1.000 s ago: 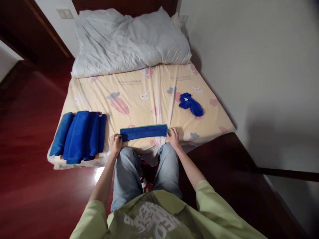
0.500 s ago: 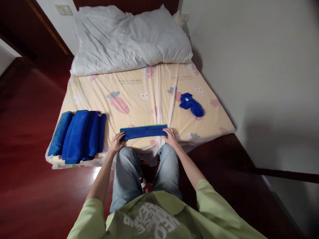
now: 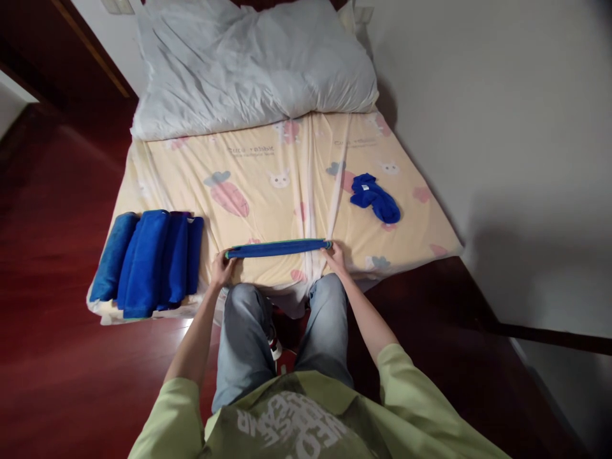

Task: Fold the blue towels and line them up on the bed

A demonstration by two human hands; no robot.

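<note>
A blue towel (image 3: 280, 248) with green edging, folded into a long narrow strip, stretches crosswise near the front edge of the bed. My left hand (image 3: 222, 268) grips its left end, fingers closed on the cloth. At the opposite end my right hand (image 3: 336, 257) pinches the towel's corner. Left of my left hand, several rolled or folded blue towels (image 3: 149, 264) lie side by side at the bed's front left corner. A crumpled blue cloth (image 3: 375, 199) with a small white tag rests on the right half of the bed.
The bed sheet (image 3: 258, 204) is pale yellow with carrots and rabbits. A large grey-white pillow or quilt (image 3: 253, 70) covers the head end. The wall (image 3: 502, 127) runs along the right side, and dark red floor (image 3: 57, 255) lies at left. My knees are against the front edge.
Both hands have turned the towel strip, which now looks narrower, its ends gripped from the sides. The view has tilted slightly downward. The other towels stay put.
</note>
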